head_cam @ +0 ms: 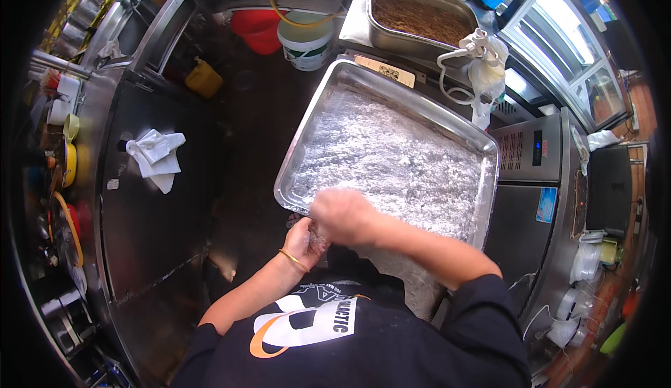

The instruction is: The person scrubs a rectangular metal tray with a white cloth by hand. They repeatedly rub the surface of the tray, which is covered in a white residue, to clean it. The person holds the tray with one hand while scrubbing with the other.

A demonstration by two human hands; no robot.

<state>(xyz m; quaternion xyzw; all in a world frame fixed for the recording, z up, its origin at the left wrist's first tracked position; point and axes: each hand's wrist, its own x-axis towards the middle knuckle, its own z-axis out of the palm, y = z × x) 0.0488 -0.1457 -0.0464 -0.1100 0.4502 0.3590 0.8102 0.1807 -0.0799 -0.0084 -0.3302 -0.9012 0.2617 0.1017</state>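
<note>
A deep rectangular metal tray (403, 163) lies before me, tilted in view, its floor unevenly dusted with white powder. Over its near left corner, my right hand (343, 215) is blurred by motion, with the fingers curled; whatever may be inside them is hidden. Just below it, outside the tray's rim, my left hand (304, 244) is cupped with the palm turned up, and a gold bangle circles the wrist. Something pale and grainy shows in that palm, partly covered by the right hand, and I cannot tell what it is.
Behind the tray stands a deep metal pan (422, 13) of brown crumbly food. A white power strip (477, 47) hangs beside it. A white bucket (306, 39) and a red basin (257, 29) are on the floor. White cloth (156, 155) hangs on the left steel cabinet (157, 231).
</note>
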